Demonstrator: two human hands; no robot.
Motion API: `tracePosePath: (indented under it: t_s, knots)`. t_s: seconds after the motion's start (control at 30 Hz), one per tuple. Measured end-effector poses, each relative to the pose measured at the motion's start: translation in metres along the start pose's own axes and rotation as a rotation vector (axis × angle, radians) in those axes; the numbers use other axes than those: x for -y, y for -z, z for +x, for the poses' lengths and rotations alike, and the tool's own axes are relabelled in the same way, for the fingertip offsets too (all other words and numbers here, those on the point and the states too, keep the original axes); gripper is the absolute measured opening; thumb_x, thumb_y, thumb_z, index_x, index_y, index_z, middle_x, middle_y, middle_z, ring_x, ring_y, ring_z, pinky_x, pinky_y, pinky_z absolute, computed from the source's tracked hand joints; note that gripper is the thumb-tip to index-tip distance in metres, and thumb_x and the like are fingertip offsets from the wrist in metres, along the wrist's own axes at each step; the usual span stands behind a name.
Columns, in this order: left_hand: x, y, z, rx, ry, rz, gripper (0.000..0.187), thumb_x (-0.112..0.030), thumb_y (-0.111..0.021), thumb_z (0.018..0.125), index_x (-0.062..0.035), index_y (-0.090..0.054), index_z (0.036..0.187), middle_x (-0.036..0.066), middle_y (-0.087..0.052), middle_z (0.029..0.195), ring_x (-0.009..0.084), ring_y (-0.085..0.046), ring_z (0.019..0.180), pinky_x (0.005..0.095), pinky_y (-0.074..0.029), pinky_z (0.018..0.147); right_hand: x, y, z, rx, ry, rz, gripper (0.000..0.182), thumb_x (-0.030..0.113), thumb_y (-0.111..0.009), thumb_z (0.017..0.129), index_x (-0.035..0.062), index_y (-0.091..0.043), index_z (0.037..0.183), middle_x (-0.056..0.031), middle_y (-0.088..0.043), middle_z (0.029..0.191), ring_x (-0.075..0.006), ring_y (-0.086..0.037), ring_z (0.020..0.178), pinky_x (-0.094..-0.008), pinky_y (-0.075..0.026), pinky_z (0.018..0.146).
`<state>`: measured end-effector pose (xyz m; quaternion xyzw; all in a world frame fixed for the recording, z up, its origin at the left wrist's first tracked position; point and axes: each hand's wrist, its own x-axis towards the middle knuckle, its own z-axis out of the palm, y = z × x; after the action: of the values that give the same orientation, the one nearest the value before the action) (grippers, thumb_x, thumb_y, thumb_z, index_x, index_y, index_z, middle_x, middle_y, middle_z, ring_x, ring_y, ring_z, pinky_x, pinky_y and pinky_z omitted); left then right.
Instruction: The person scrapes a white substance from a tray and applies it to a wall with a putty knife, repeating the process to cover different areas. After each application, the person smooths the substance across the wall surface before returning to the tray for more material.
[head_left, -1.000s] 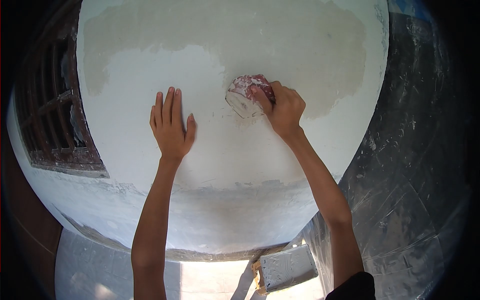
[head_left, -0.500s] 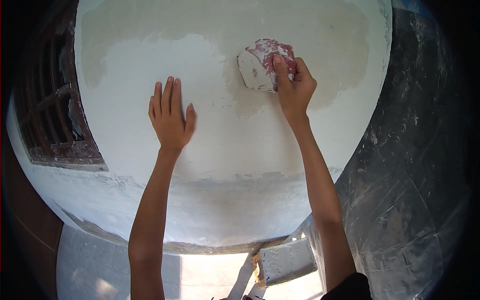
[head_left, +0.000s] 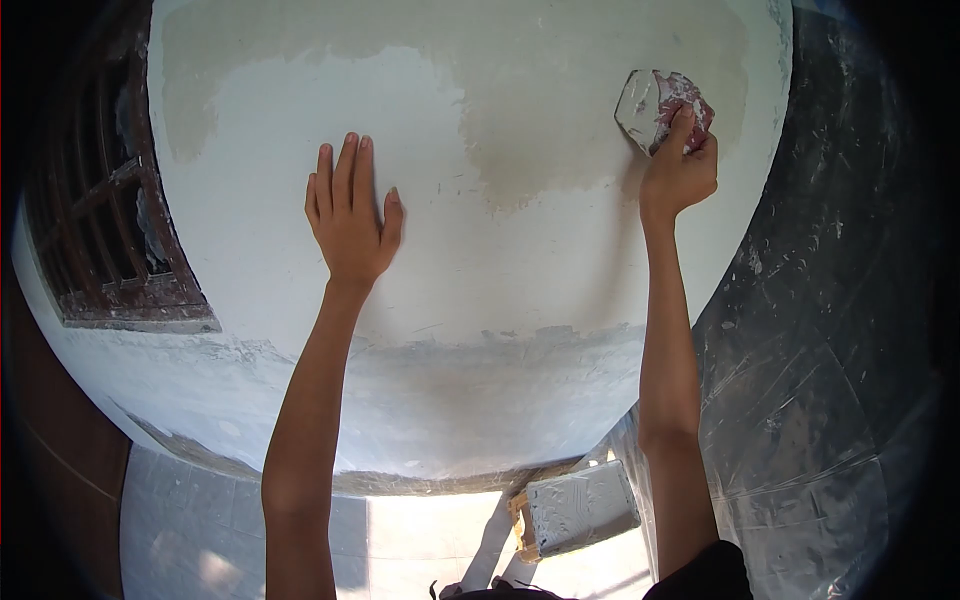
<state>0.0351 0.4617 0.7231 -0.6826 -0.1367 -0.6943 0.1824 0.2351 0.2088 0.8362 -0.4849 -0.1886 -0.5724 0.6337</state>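
My right hand [head_left: 682, 170] grips a putty scraper [head_left: 664, 112], thumb lying over its reddish, putty-smeared back. The pale blade edge points left against the wall [head_left: 520, 265], up near its right side. Flat on the white part of the wall, left of the middle, rests my left hand [head_left: 352, 215], empty, with fingers stretched upward and thumb apart. Between and above the hands a greyish damp-looking patch [head_left: 540, 130] spreads over the whiter coat, with ragged borders.
At the left, a dark wooden window frame [head_left: 130, 295] with bars is set in the wall. Below, a tray of white putty [head_left: 585, 508] stands over the tiled floor [head_left: 430, 545]. Dark plastic sheeting [head_left: 800, 400] hangs along the right, splashed with white.
My right hand has carried the putty scraper to the right across the wall. My left hand stays flat on the wall, appearing slightly higher and further right in view.
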Motion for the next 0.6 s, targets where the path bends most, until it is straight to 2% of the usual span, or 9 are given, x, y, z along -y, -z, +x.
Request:
tracePosePath:
  t_s: [0.03,0.07,0.13,0.17,0.23,0.3,0.43,0.53,0.6]
  knots:
    - [0.000,-0.001,0.000,-0.002,0.000,-0.004,0.060,-0.029,-0.049,0.094,-0.0069,-0.043,0.149,0.009,-0.043,0.154,0.0327,-0.030,0.147,0.0498,-0.021,0.116,0.004,0.003,-0.006,-0.048,-0.043,0.189,0.041,0.037,-0.068,0.095,0.0009,-0.063,0.076,-0.0026,-0.062,0.060,-0.0092,-0.052,0.050,-0.0273,-0.042,0.049]
    - [0.000,-0.002,-0.001,-0.017,0.008,-0.015,0.060,-0.029,-0.051,0.093,-0.0093,-0.045,0.149,0.007,-0.044,0.153,0.0310,-0.031,0.147,0.0485,-0.021,0.117,0.015,0.008,-0.019,0.048,-0.132,0.386,0.038,0.030,-0.069,0.096,-0.0002,-0.061,0.075,-0.0009,-0.061,0.063,-0.0041,-0.047,0.056,-0.0233,-0.040,0.049]
    - [0.001,-0.002,0.000,-0.030,0.012,-0.028,0.060,-0.028,-0.053,0.091,-0.0118,-0.047,0.148,0.005,-0.045,0.153,0.0293,-0.031,0.147,0.0472,-0.020,0.117,0.025,0.016,-0.051,0.366,-0.154,0.490,0.037,0.030,-0.072,0.095,0.0019,-0.060,0.074,0.0035,-0.057,0.061,-0.0013,-0.043,0.054,-0.0223,-0.036,0.047]
    - [0.001,-0.002,0.000,-0.026,0.013,-0.023,0.060,-0.028,-0.053,0.091,-0.0116,-0.047,0.148,0.005,-0.045,0.153,0.0293,-0.031,0.147,0.0472,-0.020,0.117,0.018,0.011,-0.069,0.459,-0.020,0.461,0.035,0.030,-0.074,0.093,0.0034,-0.060,0.074,0.0017,-0.056,0.056,-0.0025,-0.042,0.050,-0.0236,-0.034,0.045]
    - [-0.001,-0.002,-0.001,-0.022,0.018,-0.027,0.060,-0.028,-0.053,0.091,-0.0114,-0.047,0.148,0.005,-0.045,0.153,0.0293,-0.031,0.147,0.0472,-0.020,0.117,0.017,0.008,-0.095,0.514,0.377,0.193,0.033,0.030,-0.078,0.087,0.0069,-0.061,0.072,-0.0043,-0.050,0.049,-0.0156,-0.040,0.041,-0.0294,-0.033,0.044]
    - [0.000,-0.001,0.000,-0.016,0.022,-0.022,0.060,-0.028,-0.053,0.091,-0.0111,-0.047,0.148,0.005,-0.045,0.153,0.0296,-0.031,0.147,0.0473,-0.021,0.117,0.015,0.001,-0.100,0.478,0.525,0.139,0.034,0.032,-0.078,0.086,0.0082,-0.060,0.070,-0.0032,-0.049,0.048,-0.0182,-0.040,0.041,-0.0310,-0.034,0.045]
    - [0.002,-0.003,0.001,-0.027,0.011,-0.016,0.060,-0.028,-0.053,0.091,-0.0110,-0.047,0.148,0.006,-0.045,0.153,0.0298,-0.031,0.147,0.0472,-0.021,0.117,0.000,-0.004,-0.072,0.350,0.508,-0.026,0.034,0.034,-0.078,0.087,0.0089,-0.061,0.071,-0.0025,-0.051,0.049,-0.0189,-0.044,0.041,-0.0326,-0.036,0.047]
    - [0.000,-0.001,-0.001,-0.011,-0.004,0.002,0.059,-0.030,-0.047,0.095,-0.0071,-0.043,0.149,0.009,-0.044,0.153,0.0328,-0.031,0.146,0.0493,-0.021,0.116,-0.023,-0.001,-0.036,0.217,0.215,-0.140,0.044,0.044,-0.069,0.092,0.0066,-0.061,0.070,-0.0047,-0.053,0.047,-0.0220,-0.052,0.040,-0.0354,-0.041,0.043]
    - [-0.001,-0.001,0.000,-0.020,-0.006,-0.001,0.059,-0.031,-0.046,0.095,-0.0071,-0.043,0.149,0.009,-0.044,0.153,0.0329,-0.031,0.146,0.0496,-0.020,0.116,-0.020,0.005,-0.019,0.092,0.085,-0.131,0.045,0.043,-0.068,0.094,0.0060,-0.061,0.070,-0.0020,-0.053,0.047,-0.0166,-0.049,0.040,-0.0325,-0.040,0.044]
